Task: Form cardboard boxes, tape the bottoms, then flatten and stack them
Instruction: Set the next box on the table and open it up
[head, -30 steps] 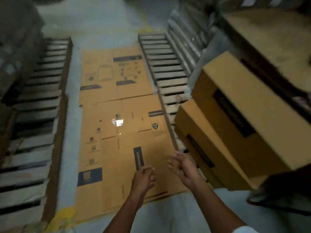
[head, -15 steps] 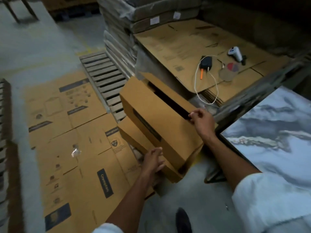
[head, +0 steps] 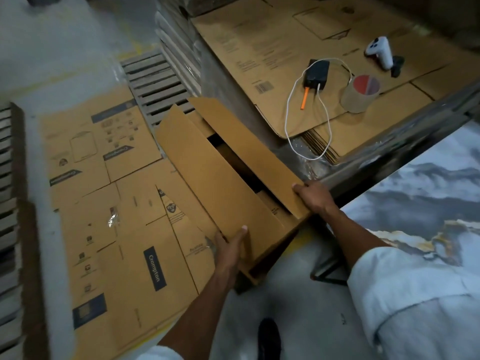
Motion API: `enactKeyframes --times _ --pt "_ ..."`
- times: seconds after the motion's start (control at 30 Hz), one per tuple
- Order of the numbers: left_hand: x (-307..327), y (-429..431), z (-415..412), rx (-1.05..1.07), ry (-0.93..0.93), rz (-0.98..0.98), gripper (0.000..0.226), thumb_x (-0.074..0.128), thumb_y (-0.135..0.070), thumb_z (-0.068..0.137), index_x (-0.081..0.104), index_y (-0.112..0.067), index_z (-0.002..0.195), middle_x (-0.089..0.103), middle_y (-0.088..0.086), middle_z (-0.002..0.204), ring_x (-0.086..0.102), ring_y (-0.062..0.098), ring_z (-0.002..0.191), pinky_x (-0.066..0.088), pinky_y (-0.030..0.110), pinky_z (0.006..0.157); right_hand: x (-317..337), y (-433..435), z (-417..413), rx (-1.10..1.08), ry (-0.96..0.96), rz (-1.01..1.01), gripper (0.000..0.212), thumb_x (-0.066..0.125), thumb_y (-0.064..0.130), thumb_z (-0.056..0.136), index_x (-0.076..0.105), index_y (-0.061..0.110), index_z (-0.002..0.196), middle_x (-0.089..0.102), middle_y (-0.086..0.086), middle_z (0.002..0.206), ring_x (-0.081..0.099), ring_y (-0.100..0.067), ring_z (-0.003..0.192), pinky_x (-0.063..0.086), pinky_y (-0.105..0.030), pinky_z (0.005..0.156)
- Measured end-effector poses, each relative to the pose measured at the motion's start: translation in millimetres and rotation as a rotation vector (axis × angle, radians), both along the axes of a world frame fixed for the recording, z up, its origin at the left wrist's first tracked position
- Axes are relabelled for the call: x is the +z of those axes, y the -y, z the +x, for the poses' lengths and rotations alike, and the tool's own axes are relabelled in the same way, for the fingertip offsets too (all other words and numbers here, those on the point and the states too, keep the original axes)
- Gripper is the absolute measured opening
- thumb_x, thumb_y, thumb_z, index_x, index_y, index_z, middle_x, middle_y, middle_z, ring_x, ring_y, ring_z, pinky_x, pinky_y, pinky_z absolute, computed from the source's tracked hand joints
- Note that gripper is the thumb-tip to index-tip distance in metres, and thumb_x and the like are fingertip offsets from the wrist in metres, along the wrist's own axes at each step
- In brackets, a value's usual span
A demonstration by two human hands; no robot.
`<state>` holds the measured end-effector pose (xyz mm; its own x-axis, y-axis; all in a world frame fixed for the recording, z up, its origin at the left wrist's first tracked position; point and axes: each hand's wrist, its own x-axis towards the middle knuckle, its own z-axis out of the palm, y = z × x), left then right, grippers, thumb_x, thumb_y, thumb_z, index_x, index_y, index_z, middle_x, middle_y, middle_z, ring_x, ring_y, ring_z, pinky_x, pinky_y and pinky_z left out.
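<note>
Flattened printed cartons (head: 109, 203) cover the floor at 9 o'clock. The left hand (head: 230, 252) at 6 o'clock clamps the near left flap of the open cardboard box (head: 223, 183), which sits tilted at centre with a dark gap between its flaps. The right hand (head: 315, 197) at 4 o'clock pinches the right flap's near corner. At 1 o'clock, a tape roll (head: 359, 96) stands on stacked flat cardboard (head: 272, 42)
</note>
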<state>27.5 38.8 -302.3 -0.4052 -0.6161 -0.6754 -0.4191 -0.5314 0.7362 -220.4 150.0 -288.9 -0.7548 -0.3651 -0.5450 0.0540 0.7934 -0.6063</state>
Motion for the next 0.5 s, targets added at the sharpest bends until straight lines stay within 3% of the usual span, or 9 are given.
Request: enactKeyframes --times 0.07,0.2,0.33,0.4,0.5 --pt "9 6 8 0.038 0.003 -0.063 0.1 0.077 -0.069 0.069 0.035 -0.033 0.153 0.052 -0.005 0.147 0.051 0.024 0.128 0.045 0.05 0.107 8 3 4 -0.004 -0.001 -0.04 0.062 0.056 0.066 0.078 0.065 0.017 0.115 0.067 -0.007 0.113 0.062 -0.029 0.107 0.049 -0.048 0.097" --pt "45 34 32 0.115 0.016 -0.185 0.097 0.071 -0.067 0.08 0.025 -0.036 0.159 0.032 -0.005 0.163 0.033 0.026 0.147 0.032 0.052 0.118 42 9 31 0.0 0.022 -0.221 0.042 0.063 0.056 0.091 0.057 0.019 0.11 0.06 0.001 0.107 0.06 -0.018 0.096 0.047 -0.035 0.075" --pt "86 71 52 0.136 -0.102 -0.203 0.099 0.08 -0.067 0.07 0.036 -0.039 0.154 0.046 -0.008 0.15 0.046 0.025 0.138 0.041 0.051 0.113 65 15 83 -0.085 0.044 -0.389 0.045 0.063 0.058 0.09 0.054 0.025 0.119 0.062 -0.004 0.12 0.061 -0.023 0.104 0.052 -0.043 0.088" --pt "103 81 67 0.104 -0.105 -0.198 0.115 0.084 -0.074 0.058 0.033 -0.039 0.155 0.036 -0.003 0.16 0.039 0.028 0.144 0.038 0.054 0.115 84 20 107 -0.134 0.035 -0.444 0.04 0.063 0.053 0.092 0.052 0.028 0.121 0.061 -0.001 0.116 0.061 -0.022 0.102 0.053 -0.043 0.085" --pt "129 92 88 0.09 -0.167 -0.203 0.123 0.086 -0.069 0.059 0.025 -0.031 0.159 0.027 0.0 0.165 0.032 0.027 0.148 0.031 0.052 0.12 121 26 126 -0.111 -0.04 -0.48 0.037 0.064 0.053 0.092 0.049 0.033 0.119 0.057 0.011 0.106 0.061 -0.021 0.1 0.054 -0.047 0.087"
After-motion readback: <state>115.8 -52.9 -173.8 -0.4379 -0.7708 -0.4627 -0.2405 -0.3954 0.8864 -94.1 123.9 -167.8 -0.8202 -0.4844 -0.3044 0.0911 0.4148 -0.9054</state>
